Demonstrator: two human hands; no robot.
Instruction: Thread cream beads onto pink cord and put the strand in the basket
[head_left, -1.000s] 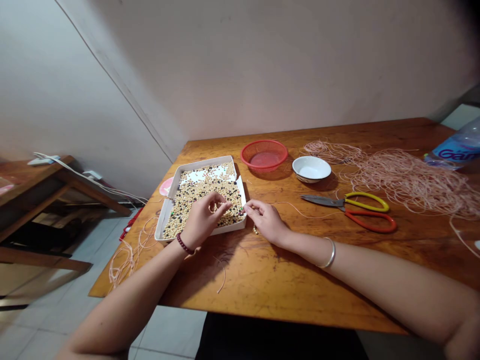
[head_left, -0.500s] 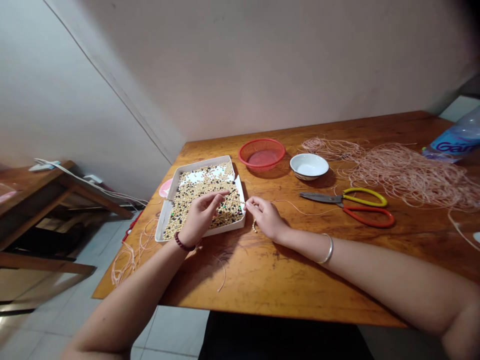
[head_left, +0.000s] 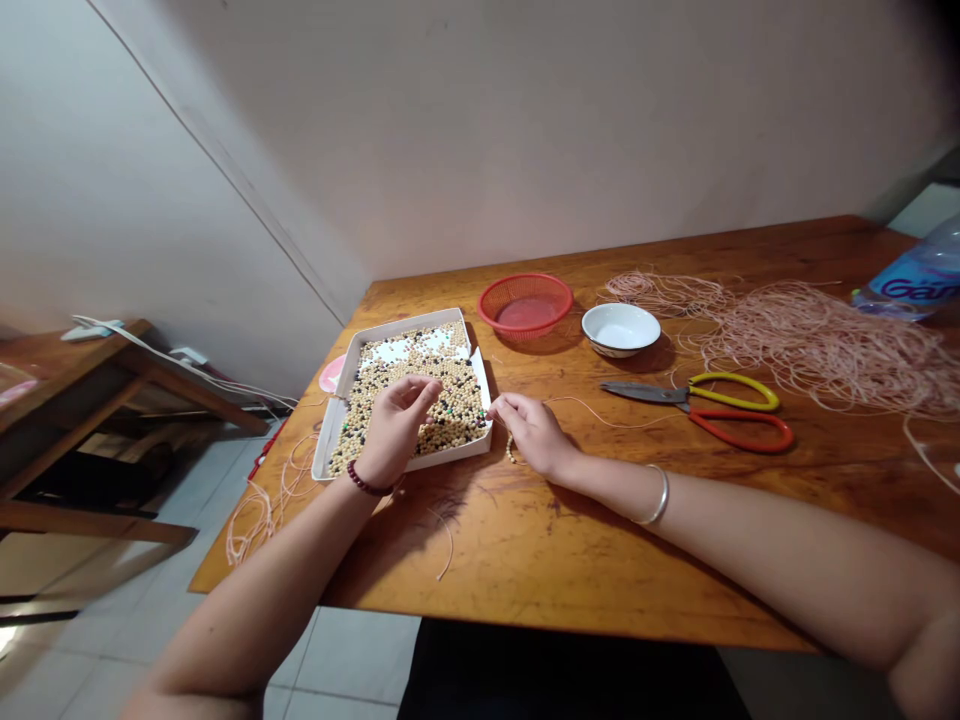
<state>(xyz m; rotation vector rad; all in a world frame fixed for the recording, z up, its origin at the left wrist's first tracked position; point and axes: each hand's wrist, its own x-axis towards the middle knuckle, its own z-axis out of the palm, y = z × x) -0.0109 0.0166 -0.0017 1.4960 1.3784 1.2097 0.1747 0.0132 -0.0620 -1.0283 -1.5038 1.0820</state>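
My left hand [head_left: 399, 425] is over the near part of a shallow white box [head_left: 328, 440] of small beads [head_left: 390, 385], mostly cream with black and a few green ones. Its thumb and forefinger are pinched together; what lies between them is too small to make out. Just beyond the box's right edge, my right hand [head_left: 531, 430] pinches a thin pink cord [head_left: 585, 408]. A short row of cream beads [head_left: 511, 447] hangs below those fingers. The cord trails off to the right over the wooden table [head_left: 525, 560].
Behind stand a red plastic basket [head_left: 525, 305] and a white bowl [head_left: 621, 328]. Scissors [head_left: 690, 398] with yellow and red handles lie right of my right hand. A heap of pink cord [head_left: 832, 345] and a plastic bottle [head_left: 911, 280] are farther right. Loose cord [head_left: 251, 525] hangs at the left edge.
My left forefinger, stretched out before, has curled in to meet the thumb, and that hand has drawn back slightly to the left. My right hand keeps its pinch in nearly the same place.
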